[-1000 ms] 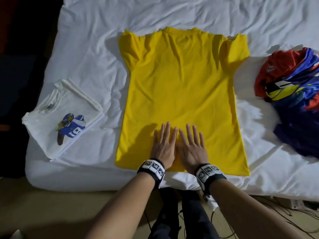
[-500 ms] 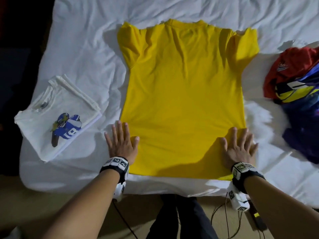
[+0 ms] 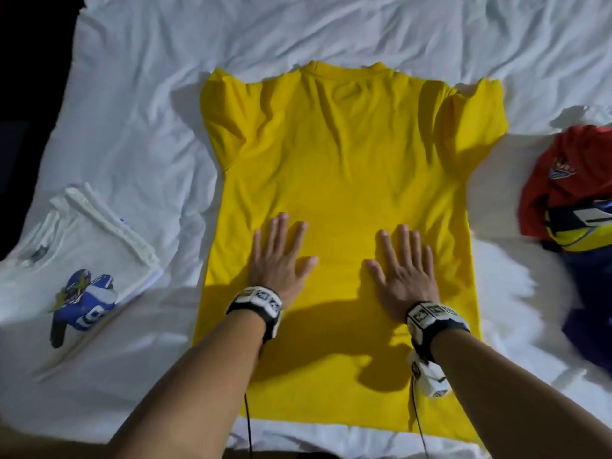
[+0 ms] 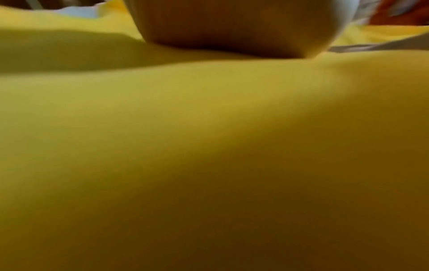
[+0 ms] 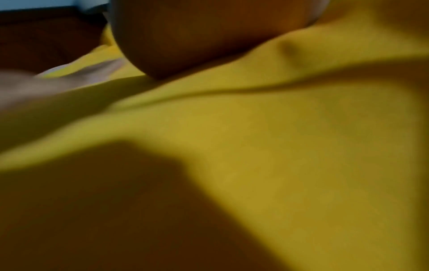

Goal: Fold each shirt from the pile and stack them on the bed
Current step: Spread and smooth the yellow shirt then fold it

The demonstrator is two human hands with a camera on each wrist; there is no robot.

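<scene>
One bed (image 3: 139,104) is carrying everything in view; its white sheet is lying rumpled in soft creases. At the left, one white shirt (image 3: 82,260) is sitting folded into a rough rectangle, its ribbed collar edge turned toward the middle and a blue football-player print facing up. It is lying apart from the next item.

In the middle, one yellow shirt (image 3: 347,167) is lying spread flat, collar away from the person, both short sleeves out to the sides. The cloth is smooth knit, showing shallow wrinkles running down from the collar.

Two hands are resting on its lower half, palms down. The left hand (image 3: 281,256) is lying flat with fingers straight and close together, thumb out. The right hand (image 3: 404,266) is lying the same way, slightly apart from the left. Neither is pinching cloth. Each wrist is wearing one black-and-white banded device. Both wrist views are showing blurred yellow fabric under the heel of the hand.

At the right edge, one pile of shirts (image 3: 573,220) is lying crumpled: red, blue, yellow and purple fabric; the number of garments cannot be counted.
</scene>
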